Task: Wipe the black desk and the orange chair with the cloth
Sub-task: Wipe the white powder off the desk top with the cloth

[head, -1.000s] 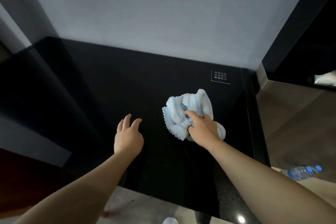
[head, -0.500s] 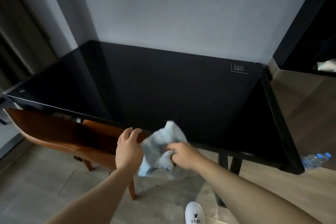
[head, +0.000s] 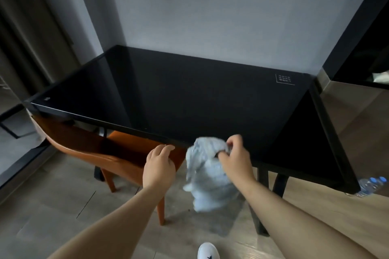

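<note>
The black desk (head: 189, 94) fills the middle of the view, its glossy top bare. An orange chair (head: 88, 149) is tucked under its left front edge. My right hand (head: 233, 160) pinches a pale blue cloth (head: 208, 176) at the desk's front edge; the cloth hangs down below the edge, blurred. My left hand (head: 159, 166) hovers left of the cloth, over the chair's seat, fingers loosely bent and holding nothing.
A grey wall stands behind the desk. A dark cabinet (head: 357, 94) adjoins the desk on the right. Plastic water bottles (head: 370, 185) lie on the floor by the desk's right corner. A white shoe (head: 208, 251) shows at the bottom. Curtains hang at the left.
The cloth has left the desk top: my right hand drew it back over the front edge and it now dangles. The view pulled back, showing the chair. My left hand came off the desk.
</note>
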Available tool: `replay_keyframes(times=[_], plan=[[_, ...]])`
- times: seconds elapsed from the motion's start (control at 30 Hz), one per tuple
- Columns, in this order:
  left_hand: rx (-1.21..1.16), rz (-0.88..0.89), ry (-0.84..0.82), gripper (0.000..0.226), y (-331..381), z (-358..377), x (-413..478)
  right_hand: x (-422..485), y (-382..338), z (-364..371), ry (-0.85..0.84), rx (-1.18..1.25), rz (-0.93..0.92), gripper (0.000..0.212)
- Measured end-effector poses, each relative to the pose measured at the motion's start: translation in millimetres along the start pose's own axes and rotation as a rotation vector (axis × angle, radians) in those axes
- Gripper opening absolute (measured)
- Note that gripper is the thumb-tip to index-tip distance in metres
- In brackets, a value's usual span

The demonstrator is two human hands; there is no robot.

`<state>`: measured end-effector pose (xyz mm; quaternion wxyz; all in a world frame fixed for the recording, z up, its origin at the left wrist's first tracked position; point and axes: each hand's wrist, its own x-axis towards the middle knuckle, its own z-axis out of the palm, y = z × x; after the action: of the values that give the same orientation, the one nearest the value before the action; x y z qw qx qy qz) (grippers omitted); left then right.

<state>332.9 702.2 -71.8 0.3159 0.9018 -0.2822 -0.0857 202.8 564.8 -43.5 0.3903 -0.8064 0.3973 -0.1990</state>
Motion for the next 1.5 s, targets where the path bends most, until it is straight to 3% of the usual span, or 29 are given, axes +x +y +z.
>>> replay_keyframes(times=[0.13,0.23,0.33,0.43,0.5,0.6,0.73,0.8,0.87,0.97,1.0,1.07,1.17,1.27,1.3,1.5], plan=[[-0.056,0.011,0.029,0.043,10.8,-7.4,22.9,44.2,-26.3,-33.0,0.353,0.083,0.083,0.026],[-0.08,-0.016,0.062,0.042,15.4,-10.6,47.0,87.5,-15.7,-51.2,0.447,-0.077,0.138,0.034],[-0.06,-0.055,0.062,0.041,15.0,-8.1,73.6,126.7,8.3,-48.3,0.216,-0.456,0.212,0.068],[-0.032,-0.079,0.07,0.042,13.2,-1.7,99.6,155.8,31.5,-32.5,-0.117,-0.633,0.261,0.085],[-0.027,-0.103,0.085,0.042,12.2,2.5,115.9,167.9,48.1,-22.4,-0.23,-0.765,0.279,0.086],[-0.039,-0.148,0.107,0.042,7.5,6.2,135.5,184.5,52.4,-12.0,-0.155,-0.906,0.216,0.066],[-0.045,-0.222,0.157,0.042,-4.3,3.3,147.1,203.4,10.9,26.9,-0.212,-0.747,-0.024,0.036],[-0.061,-0.286,0.221,0.04,-10.9,-1.7,149.4,188.4,-15.7,60.3,-0.356,-0.782,-0.286,0.032],[-0.083,-0.363,0.282,0.039,-18.8,-8.5,151.0,160.4,-42.8,88.0,-0.589,-0.614,-0.47,0.033],[-0.156,-0.466,0.338,0.037,-32.2,-18.5,153.8,144.3,-75.0,97.7,-0.817,-0.17,-0.357,0.036],[-0.173,-0.486,0.358,0.037,-35.5,-22.2,155.1,152.9,-81.2,93.4,-0.785,-0.087,-0.295,0.039],[-0.191,-0.497,0.386,0.036,-41.9,-30.0,157.5,184.0,-88.6,79.4,-0.56,-0.084,-0.247,0.041],[-0.195,-0.465,0.36,0.037,-47.6,-37.3,160.3,243.6,-74.3,50.6,-0.156,-0.328,-0.13,0.045],[-0.15,-0.465,0.306,0.04,-62.0,-46.3,167.7,260.3,-46.5,54.4,-0.32,-0.64,0.207,0.066],[-0.137,-0.467,0.286,0.041,-66.9,-49.5,171.3,256.8,-37.0,65.9,-0.36,-0.722,0.246,0.073],[-0.047,-0.4,0.215,0.04,-103.4,-78.3,205.4,249.4,-79.5,150.6,-0.246,-0.772,0.096,0.057]])
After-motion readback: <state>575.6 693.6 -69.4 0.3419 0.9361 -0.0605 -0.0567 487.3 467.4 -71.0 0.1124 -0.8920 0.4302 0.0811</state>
